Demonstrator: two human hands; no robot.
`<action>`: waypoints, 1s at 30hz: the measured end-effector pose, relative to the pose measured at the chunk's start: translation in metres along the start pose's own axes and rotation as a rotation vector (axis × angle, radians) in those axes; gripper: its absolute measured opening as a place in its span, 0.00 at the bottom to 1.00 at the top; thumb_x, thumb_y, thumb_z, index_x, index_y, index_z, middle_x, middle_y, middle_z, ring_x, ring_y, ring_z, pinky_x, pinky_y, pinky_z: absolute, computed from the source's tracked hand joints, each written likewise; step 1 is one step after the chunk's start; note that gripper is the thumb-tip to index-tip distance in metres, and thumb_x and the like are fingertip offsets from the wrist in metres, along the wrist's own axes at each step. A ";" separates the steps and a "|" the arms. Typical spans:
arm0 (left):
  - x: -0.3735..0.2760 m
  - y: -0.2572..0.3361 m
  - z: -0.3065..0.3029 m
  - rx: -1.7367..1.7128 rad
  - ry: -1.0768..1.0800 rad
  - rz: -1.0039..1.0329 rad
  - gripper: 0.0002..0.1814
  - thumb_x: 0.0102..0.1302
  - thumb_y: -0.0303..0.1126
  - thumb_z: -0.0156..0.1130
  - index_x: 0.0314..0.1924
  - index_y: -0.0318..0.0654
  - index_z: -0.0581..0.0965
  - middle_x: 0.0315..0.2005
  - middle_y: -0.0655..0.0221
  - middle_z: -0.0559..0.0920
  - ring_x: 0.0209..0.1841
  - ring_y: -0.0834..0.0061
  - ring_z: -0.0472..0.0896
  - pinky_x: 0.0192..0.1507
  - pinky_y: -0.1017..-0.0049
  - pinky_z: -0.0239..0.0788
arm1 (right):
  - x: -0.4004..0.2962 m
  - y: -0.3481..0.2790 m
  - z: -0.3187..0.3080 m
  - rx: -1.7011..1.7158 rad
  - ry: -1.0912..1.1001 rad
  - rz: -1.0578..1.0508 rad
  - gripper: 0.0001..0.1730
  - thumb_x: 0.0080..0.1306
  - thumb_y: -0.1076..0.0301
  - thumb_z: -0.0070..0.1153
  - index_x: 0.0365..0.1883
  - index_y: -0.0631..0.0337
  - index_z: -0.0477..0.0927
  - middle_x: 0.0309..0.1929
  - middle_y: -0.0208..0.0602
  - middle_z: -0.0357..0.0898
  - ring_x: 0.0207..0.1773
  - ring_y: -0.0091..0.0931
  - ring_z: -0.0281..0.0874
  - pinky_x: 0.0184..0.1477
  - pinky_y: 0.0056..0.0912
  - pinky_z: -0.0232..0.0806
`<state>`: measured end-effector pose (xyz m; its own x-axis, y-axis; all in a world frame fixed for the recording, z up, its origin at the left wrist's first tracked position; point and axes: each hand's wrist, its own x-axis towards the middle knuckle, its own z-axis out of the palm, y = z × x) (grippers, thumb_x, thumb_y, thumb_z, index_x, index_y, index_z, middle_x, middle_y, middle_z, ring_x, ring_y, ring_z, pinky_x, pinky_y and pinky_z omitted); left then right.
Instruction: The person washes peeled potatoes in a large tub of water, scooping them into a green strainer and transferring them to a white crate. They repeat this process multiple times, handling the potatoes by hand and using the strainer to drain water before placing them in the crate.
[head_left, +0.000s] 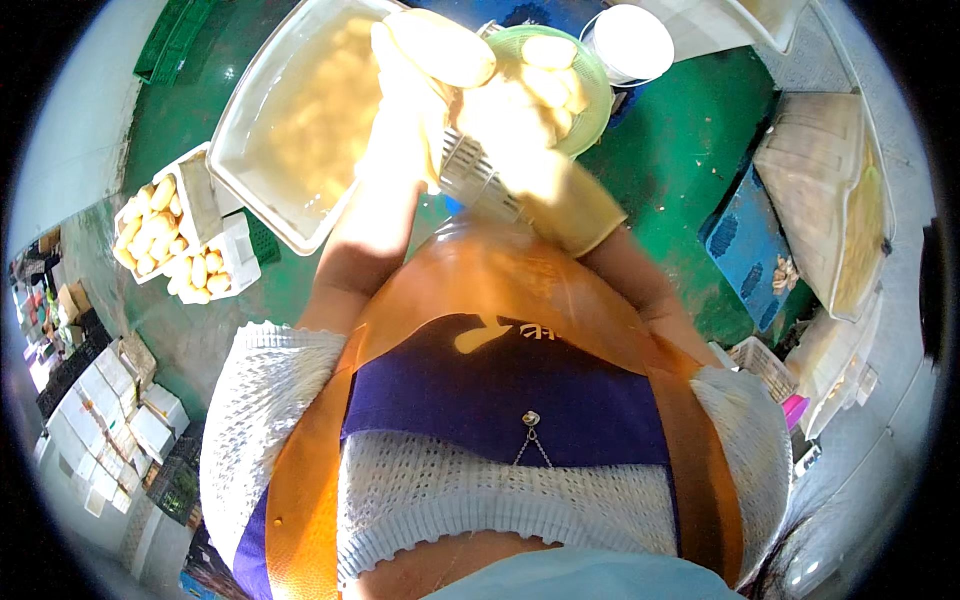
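My left hand (412, 112), in a pale glove, is at the right side of a large white tub (232, 142) of cloudy water with yellowish pieces in it. It grips a big pale oblong vegetable (442, 49), whose exact kind I cannot tell. Glare washes out my right hand (510, 124), in a yellowish rubber glove, beside the rim of a green mesh basket (596, 82). Whether its fingers hold anything does not show. Several pale oblong vegetables (549, 52) lie in the basket. A slatted light-coloured basket (476, 172) is under my right forearm.
A white bucket (634, 45) stands beyond the green basket. White boxes of yellowish oblong vegetables (154, 229) are on the floor at left. To the right are a blue pallet (750, 240) and a large pale tub (810, 165). White foam boxes (97, 412) are stacked at the lower left.
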<state>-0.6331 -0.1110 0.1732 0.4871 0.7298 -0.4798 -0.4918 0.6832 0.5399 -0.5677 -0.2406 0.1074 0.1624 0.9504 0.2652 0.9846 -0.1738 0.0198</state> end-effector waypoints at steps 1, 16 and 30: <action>0.002 -0.003 -0.004 0.014 -0.018 -0.015 0.23 0.76 0.46 0.48 0.57 0.34 0.72 0.46 0.58 0.81 0.46 0.66 0.81 0.54 0.64 0.75 | 0.012 0.017 -0.004 -0.150 -0.082 -0.101 0.20 0.71 0.55 0.49 0.56 0.52 0.80 0.59 0.33 0.76 0.64 0.32 0.70 0.69 0.37 0.61; 0.000 0.015 -0.053 0.411 -0.144 -0.157 0.27 0.78 0.50 0.48 0.59 0.32 0.74 0.54 0.59 0.83 0.53 0.71 0.82 0.58 0.69 0.74 | 0.046 0.044 -0.021 1.968 -0.071 1.108 0.20 0.74 0.54 0.48 0.54 0.58 0.79 0.47 0.36 0.81 0.45 0.26 0.80 0.46 0.30 0.74; -0.036 0.008 -0.084 0.369 -0.213 -0.270 0.29 0.78 0.54 0.46 0.62 0.37 0.73 0.46 0.60 0.85 0.38 0.67 0.85 0.31 0.77 0.79 | 0.049 0.046 -0.001 1.707 0.073 0.348 0.20 0.73 0.59 0.53 0.57 0.61 0.74 0.50 0.38 0.79 0.50 0.26 0.77 0.50 0.32 0.72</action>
<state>-0.7155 -0.1295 0.1372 0.7175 0.4799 -0.5048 -0.0587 0.7639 0.6427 -0.5149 -0.2020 0.1222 0.4072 0.9102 0.0761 -0.1282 0.1395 -0.9819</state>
